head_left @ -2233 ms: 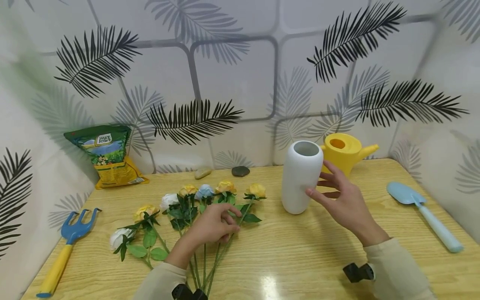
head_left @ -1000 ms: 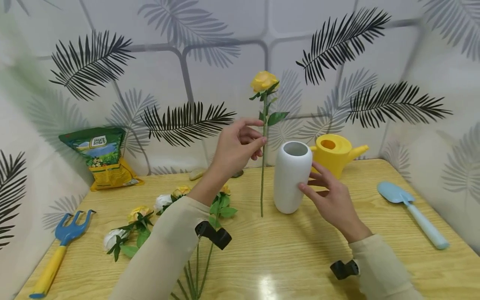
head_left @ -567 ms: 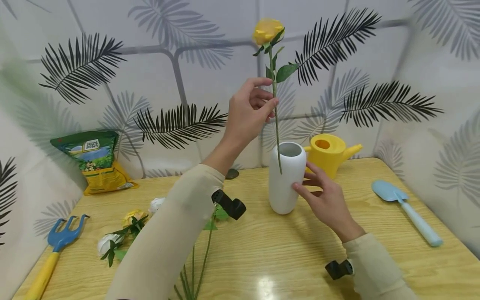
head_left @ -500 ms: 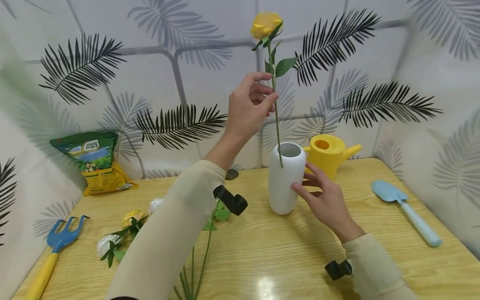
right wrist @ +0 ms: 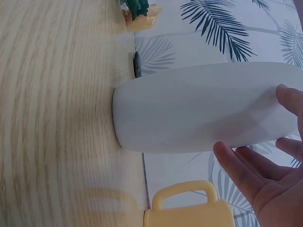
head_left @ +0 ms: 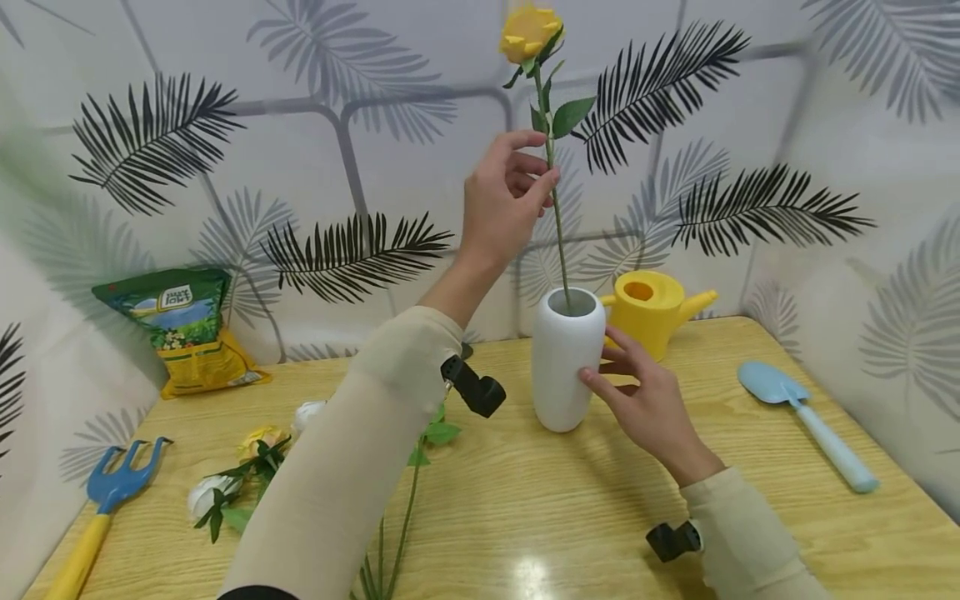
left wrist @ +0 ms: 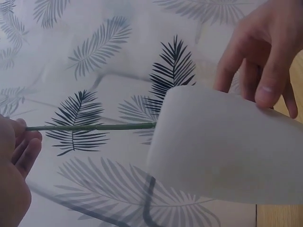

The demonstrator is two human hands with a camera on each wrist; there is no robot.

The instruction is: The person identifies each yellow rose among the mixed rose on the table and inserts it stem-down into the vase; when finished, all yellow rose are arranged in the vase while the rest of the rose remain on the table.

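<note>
High over the table, my left hand (head_left: 504,196) pinches the green stem of a yellow rose (head_left: 531,35) between thumb and fingers. The rose stands nearly upright, its lower stem end inside the mouth of a white vase (head_left: 564,371). In the left wrist view the stem (left wrist: 118,126) runs from my fingers to the vase rim. My right hand (head_left: 651,400) touches the vase's right side, thumb in front and fingers behind, spread along the wall. The right wrist view has the vase (right wrist: 189,111) standing on the wooden tabletop.
A yellow watering can (head_left: 649,312) stands behind the vase, a light-blue trowel (head_left: 806,421) lies at right. At left are a blue-yellow hand fork (head_left: 112,500), a green-yellow bag (head_left: 183,329) and several roses, including a white one (head_left: 210,496), partly hidden by the left sleeve (head_left: 352,442).
My left hand took a yellow rose from the bunch, lifted it up and right, and its stem end went from in front of the vase into its mouth. The right hand stays on the vase.
</note>
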